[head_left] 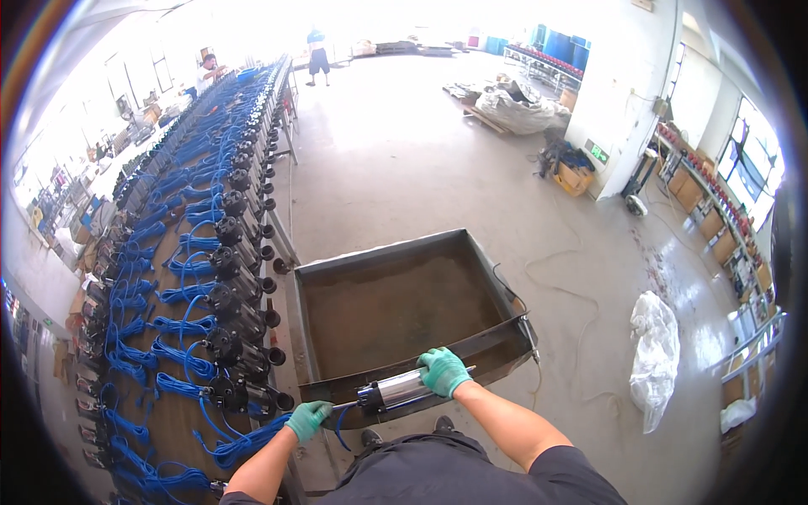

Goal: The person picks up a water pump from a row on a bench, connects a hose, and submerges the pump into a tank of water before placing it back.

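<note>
A silver cylindrical motor [399, 390] with a black and blue end lies across the near edge of a metal water tank [379, 385]. My right hand [443, 372], in a green glove, is closed around its right part. From the blue end a thin pale shaft [345, 405] runs left into my left hand [309, 419], also gloved, whose fingers are closed on it. A short blue cable hangs beside that shaft. Just left of my left wrist is a coiled blue cable bundle [244, 446]. Brownish water [396, 307] stands in the tank.
On my left a long bench [172, 290] carries rows of motors [240, 303] with blue cable coils. A thin hose [581, 295] and clear plastic wrap [654, 353] lie on the floor to the right. Two people [317, 57] [207, 71] are far off.
</note>
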### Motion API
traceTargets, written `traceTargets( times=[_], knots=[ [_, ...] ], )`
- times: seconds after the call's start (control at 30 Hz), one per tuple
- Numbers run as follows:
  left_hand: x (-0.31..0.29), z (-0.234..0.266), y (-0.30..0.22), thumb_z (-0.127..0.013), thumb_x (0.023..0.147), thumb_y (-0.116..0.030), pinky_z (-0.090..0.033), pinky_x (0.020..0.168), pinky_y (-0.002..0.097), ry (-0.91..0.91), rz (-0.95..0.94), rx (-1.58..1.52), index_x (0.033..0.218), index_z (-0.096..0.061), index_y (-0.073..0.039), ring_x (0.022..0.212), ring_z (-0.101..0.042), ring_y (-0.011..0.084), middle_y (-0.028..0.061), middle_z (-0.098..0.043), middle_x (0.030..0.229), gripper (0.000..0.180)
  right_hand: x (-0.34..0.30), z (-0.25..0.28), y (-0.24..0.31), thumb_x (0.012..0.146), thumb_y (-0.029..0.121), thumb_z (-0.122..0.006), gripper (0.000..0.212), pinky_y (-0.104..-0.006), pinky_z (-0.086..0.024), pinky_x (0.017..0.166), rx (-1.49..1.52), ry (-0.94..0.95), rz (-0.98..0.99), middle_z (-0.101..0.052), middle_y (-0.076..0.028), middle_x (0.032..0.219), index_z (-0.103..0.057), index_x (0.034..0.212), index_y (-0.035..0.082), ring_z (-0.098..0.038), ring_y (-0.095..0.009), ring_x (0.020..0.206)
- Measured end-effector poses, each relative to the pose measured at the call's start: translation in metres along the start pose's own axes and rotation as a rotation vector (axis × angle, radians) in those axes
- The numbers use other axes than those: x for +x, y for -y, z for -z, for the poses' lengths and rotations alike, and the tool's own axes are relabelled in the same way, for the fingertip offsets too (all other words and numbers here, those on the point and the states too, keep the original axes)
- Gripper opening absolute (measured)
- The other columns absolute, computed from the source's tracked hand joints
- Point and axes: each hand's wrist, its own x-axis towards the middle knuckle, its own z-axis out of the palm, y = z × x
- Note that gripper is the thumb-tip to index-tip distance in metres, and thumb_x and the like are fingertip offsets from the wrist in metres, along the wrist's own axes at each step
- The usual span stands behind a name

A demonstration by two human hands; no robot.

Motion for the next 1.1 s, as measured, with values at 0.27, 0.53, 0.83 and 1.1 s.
traceTargets(
  times=[0.27,0.53,0.83,1.1],
  knots=[
    [0.002,-0.023,-0.020,-0.059,0.104,-0.034,-0.055,0.066,0.0409,-0.237,0.109,-0.300,0.131,-0.061,-0.007,0.059,-0.061,0.0191,0.0056,-0.066,0.093,0.038,0.000,-0.004,-0.004,0.088,0.020,-0.062,0.017,-0.0434,-0.052,0.094,0.017,0.008,-0.011,-0.071,-0.012,0.101,-0.076,0.095,0.013,-0.064,-0.033,0.102],
    [0.016,-0.017,-0.008,-0.056,0.105,-0.034,-0.055,0.058,0.0341,-0.129,0.120,-0.184,0.112,-0.069,-0.004,0.064,-0.067,0.0188,0.0093,-0.070,0.082,0.033,0.001,-0.006,-0.007,0.088,0.020,-0.063,0.016,-0.0431,-0.052,0.095,-0.011,0.019,-0.007,-0.071,-0.011,0.101,-0.075,0.095,0.013,-0.064,-0.033,0.102],
    [-0.008,-0.011,0.002,-0.077,0.091,-0.027,-0.054,0.089,0.0369,-0.266,-0.510,0.413,0.120,-0.067,-0.004,0.097,-0.067,0.0277,0.0100,-0.068,0.092,0.038,0.000,0.003,0.002,0.088,0.020,-0.063,0.016,-0.0434,-0.052,0.095,0.015,0.009,-0.009,-0.071,-0.011,0.101,-0.075,0.095,0.013,-0.064,-0.033,0.102],
    [0.028,-0.003,0.019,-0.060,0.103,-0.036,-0.052,0.050,0.0365,-0.002,0.509,-0.761,0.116,-0.071,-0.014,0.054,-0.061,0.0153,0.0025,-0.062,0.070,0.028,0.004,0.005,0.004,0.087,0.020,-0.063,0.016,-0.0434,-0.051,0.095,0.017,0.016,0.008,-0.072,-0.011,0.099,-0.075,0.094,0.013,-0.064,-0.033,0.102]
  ],
)
